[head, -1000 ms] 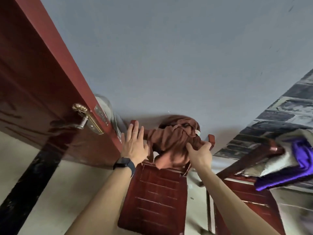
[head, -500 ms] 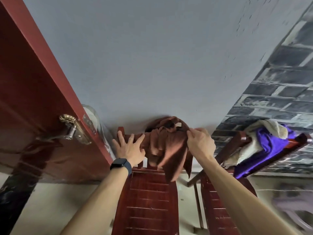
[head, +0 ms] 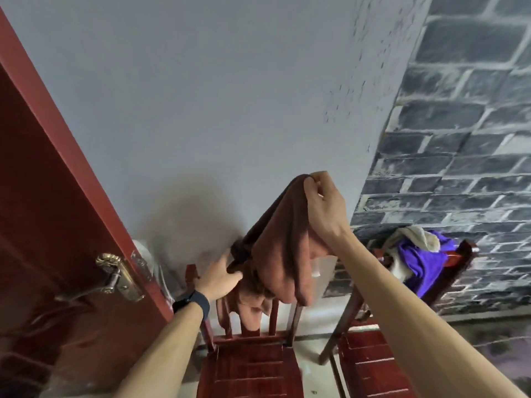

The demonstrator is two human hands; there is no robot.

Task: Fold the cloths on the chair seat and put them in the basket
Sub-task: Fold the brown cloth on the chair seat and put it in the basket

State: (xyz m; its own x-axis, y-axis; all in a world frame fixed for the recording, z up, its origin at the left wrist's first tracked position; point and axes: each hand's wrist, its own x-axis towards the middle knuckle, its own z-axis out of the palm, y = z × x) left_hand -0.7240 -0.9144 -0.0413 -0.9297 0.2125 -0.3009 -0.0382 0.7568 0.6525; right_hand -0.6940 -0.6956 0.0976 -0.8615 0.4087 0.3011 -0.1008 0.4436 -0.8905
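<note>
Brown plush cloth [head: 283, 254], limp folds: right hand [head: 323, 206] grip pinches raised corner; left hand [head: 219, 278] grip clutches bunched lower edge.

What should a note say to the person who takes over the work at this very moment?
Right hand pinches a corner of the brown fabric cloth, raised above the dark red wooden chair.
Left hand grips its lower edge at the backrest.
Purple and white cloths lie piled on the second chair, at its back.
No folded cloth or basket in view.
Left: fold all, fill basket.
</note>
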